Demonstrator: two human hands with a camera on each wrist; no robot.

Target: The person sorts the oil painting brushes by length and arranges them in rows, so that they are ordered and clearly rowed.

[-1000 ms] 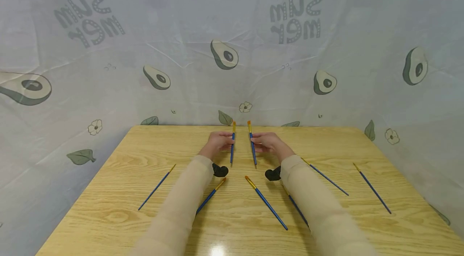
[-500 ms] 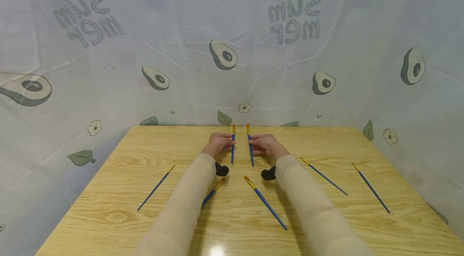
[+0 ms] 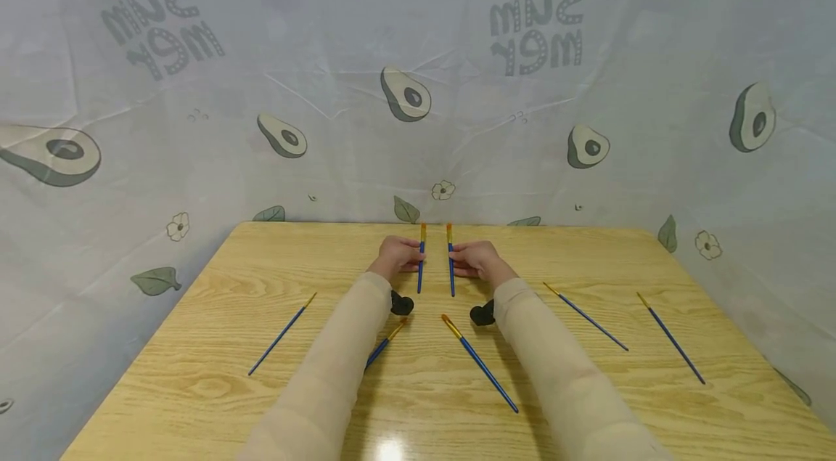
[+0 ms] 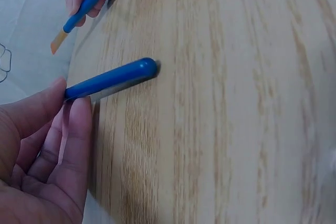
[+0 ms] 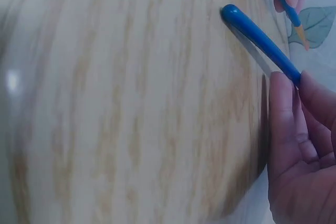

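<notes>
The left hand (image 3: 398,255) holds the left brush (image 3: 420,278). Its fingers (image 4: 79,129) pinch the blue stick and are nearly closed, with just the brush between the tips. The right hand (image 3: 475,260) holds the right brush (image 3: 452,278) the same way, with its fingers (image 5: 282,103) pinched on the blue stick. These 2 brushes are side by side with a gap between them, over the far part of the counter (image 3: 215,316). Their orange hairs point away from the person. I cannot tell if the brushes touch the wood.

There are 5 more brushes on the counter. The far left brush (image 3: 282,334) lies past the left sleeve (image 3: 329,366). The half-hidden brush (image 3: 379,352) is partly behind that sleeve. The middle brush (image 3: 481,365) lies on a slant, near the right sleeve (image 3: 564,366). To the right of that sleeve are the thin brush (image 3: 585,317) and the far right brush (image 3: 670,337), well apart.

A cloth (image 3: 366,163) with avocados and leaves on it hangs behind the counter.
</notes>
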